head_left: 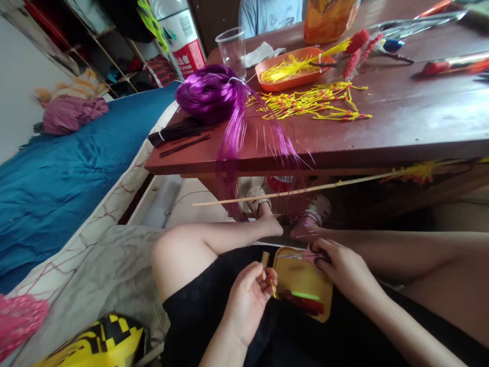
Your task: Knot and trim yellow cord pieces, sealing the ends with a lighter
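Observation:
My left hand is closed above my lap, its fingers curled around a small tan cylinder that pokes up past the thumb. A short yellow strand sticks out from between the same fingers. Scissors with pink handles are in my right hand, their blades pointing left toward the left hand. Beneath the blades, a yellow tray rests on my lap. It holds a bright green strip and some dark red pieces.
On the table lie a purple fibre bundle, dark sticks, yellow strands with red bits and an orange dish. A long thin stick juts across below the table edge. Someone sits opposite, in a light blue shirt.

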Demonstrator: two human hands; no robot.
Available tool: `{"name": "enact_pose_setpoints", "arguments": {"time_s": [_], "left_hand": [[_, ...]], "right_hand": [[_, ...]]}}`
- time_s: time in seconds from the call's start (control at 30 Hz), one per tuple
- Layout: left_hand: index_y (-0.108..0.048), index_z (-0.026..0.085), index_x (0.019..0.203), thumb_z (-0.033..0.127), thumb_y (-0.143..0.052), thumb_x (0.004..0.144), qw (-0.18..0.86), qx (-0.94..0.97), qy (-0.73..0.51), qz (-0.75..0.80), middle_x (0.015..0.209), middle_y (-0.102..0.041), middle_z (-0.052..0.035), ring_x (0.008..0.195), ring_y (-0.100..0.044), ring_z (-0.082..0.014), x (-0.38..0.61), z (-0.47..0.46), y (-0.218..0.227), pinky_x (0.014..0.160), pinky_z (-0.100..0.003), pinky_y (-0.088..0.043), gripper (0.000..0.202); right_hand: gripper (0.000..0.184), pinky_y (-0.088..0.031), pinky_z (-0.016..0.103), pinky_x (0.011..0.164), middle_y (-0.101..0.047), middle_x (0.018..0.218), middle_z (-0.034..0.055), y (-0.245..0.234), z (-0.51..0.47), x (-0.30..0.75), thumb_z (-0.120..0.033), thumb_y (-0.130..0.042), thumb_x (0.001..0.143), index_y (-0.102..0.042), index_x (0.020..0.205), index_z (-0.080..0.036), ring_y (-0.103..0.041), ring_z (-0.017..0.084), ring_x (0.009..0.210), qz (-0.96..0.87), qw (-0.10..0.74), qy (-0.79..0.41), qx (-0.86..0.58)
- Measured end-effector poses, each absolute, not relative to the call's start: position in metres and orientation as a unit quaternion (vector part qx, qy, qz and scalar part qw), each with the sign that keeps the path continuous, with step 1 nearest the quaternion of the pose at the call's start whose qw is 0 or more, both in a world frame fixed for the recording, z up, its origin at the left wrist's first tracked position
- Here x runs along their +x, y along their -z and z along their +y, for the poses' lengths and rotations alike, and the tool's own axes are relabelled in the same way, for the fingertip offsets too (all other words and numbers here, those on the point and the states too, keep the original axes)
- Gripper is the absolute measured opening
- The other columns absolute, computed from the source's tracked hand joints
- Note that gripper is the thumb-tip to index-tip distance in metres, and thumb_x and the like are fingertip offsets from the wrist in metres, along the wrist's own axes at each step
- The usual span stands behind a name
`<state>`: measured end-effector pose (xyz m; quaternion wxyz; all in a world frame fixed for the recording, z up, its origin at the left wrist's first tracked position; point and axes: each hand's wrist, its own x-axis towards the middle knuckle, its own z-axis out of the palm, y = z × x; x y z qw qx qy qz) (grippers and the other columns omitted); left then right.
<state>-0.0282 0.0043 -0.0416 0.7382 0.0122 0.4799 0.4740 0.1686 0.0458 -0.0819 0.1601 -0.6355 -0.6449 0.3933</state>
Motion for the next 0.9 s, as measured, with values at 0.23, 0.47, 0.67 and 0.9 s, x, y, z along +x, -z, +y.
{"name": "enact_pose_setpoints", "arguments": {"time_s": [0.23,0.47,0.67,0.9], "left_hand": [[-0.052,0.014,0.054,0.024,-0.069,0.065,0.763,0.047,-0.427,0.484,0.056,-0.06,-0.0032,0.053,-0.053,-0.0112,-0.006,-0.006,0.046,0.053,-0.021,-0.037,0.023],[-0.051,0.014,0.055,0.021,-0.069,0.065,0.724,0.052,-0.463,0.508,0.06,-0.061,-0.0023,0.056,-0.052,-0.0101,-0.019,-0.003,0.049,0.055,-0.021,-0.038,0.022],[-0.051,0.014,0.053,0.02,-0.07,0.065,0.716,0.051,-0.478,0.506,0.059,-0.06,-0.002,0.057,-0.052,-0.0098,-0.032,0.003,0.045,0.055,-0.02,-0.039,0.023],[-0.054,0.015,0.059,0.017,-0.07,0.063,0.711,0.029,-0.483,0.509,0.06,-0.062,-0.0023,0.058,-0.054,-0.0107,-0.033,0.008,0.049,0.055,-0.02,-0.039,0.017]], "right_hand": [[0.021,-0.046,0.027,0.056,-0.06,0.072,0.0015,0.058,0.012,0.152,-0.043,-0.04,0.079,-0.042,0.073,-0.022,-0.057,0.017,0.063,-0.553,0.289,-0.524,-0.58],[0.012,-0.045,0.034,0.073,-0.059,0.081,0.0021,0.083,0.047,0.143,-0.03,-0.056,0.079,-0.055,0.075,-0.018,-0.057,0.019,0.079,-0.615,0.23,-0.431,-0.619],[0.023,-0.05,0.039,0.076,-0.06,0.106,0.0052,0.095,0.066,0.135,-0.03,-0.054,0.087,-0.057,0.106,-0.016,-0.06,0.018,0.088,-0.651,0.089,-0.38,-0.651],[0.011,-0.045,0.031,0.064,-0.065,0.076,0.0042,0.099,0.027,0.166,-0.012,-0.049,0.081,-0.055,0.089,-0.016,-0.063,0.02,0.071,-0.569,0.061,-0.34,-0.746]]}}
